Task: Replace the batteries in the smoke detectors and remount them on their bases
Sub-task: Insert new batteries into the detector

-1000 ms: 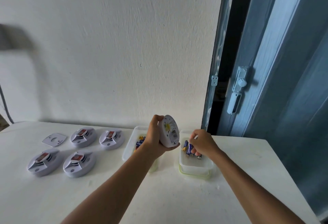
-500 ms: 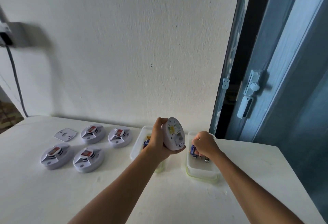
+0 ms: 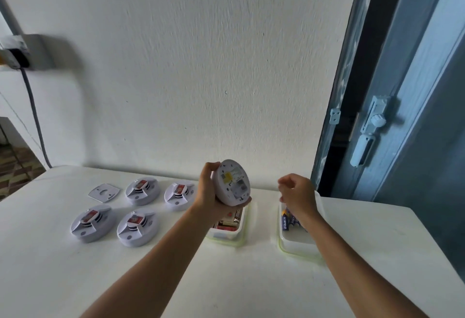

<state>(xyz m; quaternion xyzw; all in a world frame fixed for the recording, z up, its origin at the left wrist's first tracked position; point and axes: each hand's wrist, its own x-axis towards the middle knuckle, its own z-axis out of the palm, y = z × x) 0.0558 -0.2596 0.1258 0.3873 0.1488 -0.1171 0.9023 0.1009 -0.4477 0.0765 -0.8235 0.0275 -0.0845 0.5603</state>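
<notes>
White smoke detector (image 3: 232, 182) with yellow label in the grip, blue batteries (image 3: 286, 220) right of it, white worktop (image 3: 226, 280), blue door (image 3: 415, 91)

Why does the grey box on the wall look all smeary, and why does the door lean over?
Head view: the grey box is streaked by motion blur; the wide-angle lens tilts the door; soft light, with the smoke detector in the left hand fairly sharp.

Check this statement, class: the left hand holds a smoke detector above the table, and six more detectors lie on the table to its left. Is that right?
Not quite. The head view shows four detectors lying there, not six, beside a flat base plate. The rest stands: the left hand holds a smoke detector above the table.
</notes>
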